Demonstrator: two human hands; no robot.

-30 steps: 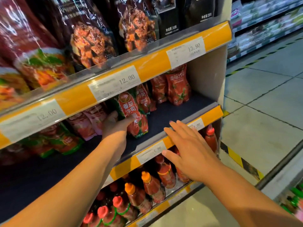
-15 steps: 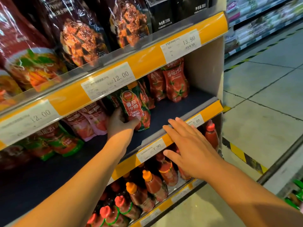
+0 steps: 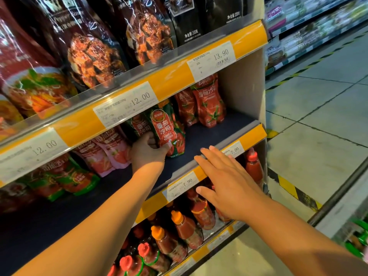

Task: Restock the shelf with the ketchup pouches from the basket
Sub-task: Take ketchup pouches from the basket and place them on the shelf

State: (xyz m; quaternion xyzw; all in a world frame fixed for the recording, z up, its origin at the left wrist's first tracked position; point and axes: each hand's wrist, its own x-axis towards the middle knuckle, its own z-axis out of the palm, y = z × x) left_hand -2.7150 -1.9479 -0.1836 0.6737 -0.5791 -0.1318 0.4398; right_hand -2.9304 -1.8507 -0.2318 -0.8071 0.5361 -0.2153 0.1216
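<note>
My left hand (image 3: 148,151) grips the lower part of a green and red ketchup pouch (image 3: 166,128), which stands upright on the dark middle shelf (image 3: 209,132). A second pouch of the same kind (image 3: 139,127) stands just behind it. My right hand (image 3: 225,182) is flat with straight fingers, and its fingertips rest on the shelf's yellow front rail (image 3: 247,136). Red tomato pouches (image 3: 211,104) stand at the shelf's right end. Only a green corner of the basket (image 3: 358,240) shows at the lower right.
Pink pouches (image 3: 107,154) and green pouches (image 3: 65,178) fill the shelf's left side. Dark snack bags (image 3: 93,50) hang above. Sauce bottles (image 3: 183,226) line the shelf below. Tiled floor (image 3: 318,126) with yellow and black tape lies to the right.
My left hand has pushed the ketchup pouch deeper onto the shelf and stood it straighter. My right hand stays on the rail.
</note>
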